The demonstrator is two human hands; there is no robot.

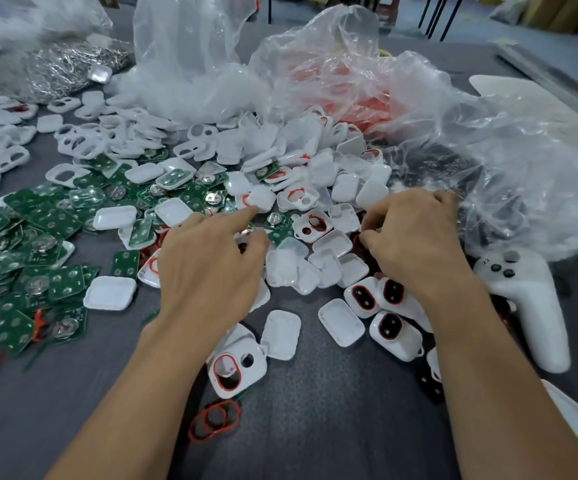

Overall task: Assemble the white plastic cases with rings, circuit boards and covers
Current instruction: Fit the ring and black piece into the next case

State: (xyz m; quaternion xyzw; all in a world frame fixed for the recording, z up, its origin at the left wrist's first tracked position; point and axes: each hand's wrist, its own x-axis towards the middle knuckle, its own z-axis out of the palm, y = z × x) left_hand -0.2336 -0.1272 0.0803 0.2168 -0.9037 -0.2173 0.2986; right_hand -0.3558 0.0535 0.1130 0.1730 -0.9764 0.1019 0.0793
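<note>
Head view: the left hand (pixel 211 271) lies on the pile with its fingers (pixel 246 214) spread and only lightly bent, the index tip touching a white cover (pixel 261 199); no grip shows. The right hand (pixel 415 244) has its fingers curled down into the white cases, and whether they hold anything cannot be told. Green circuit boards (pixel 38 258) spread on the grey tabletop (pixel 332 410) left of the left fingers. One open case with a red ring (pixel 237 370) lies behind those fingers, beside the wrist, its long axis running from near-left to far-right, round hole at the far end. Three ringed cases (pixel 389 325) lie just behind the right fingers, openings up. Loose red rings (pixel 214 419) lie nearer still.
</note>
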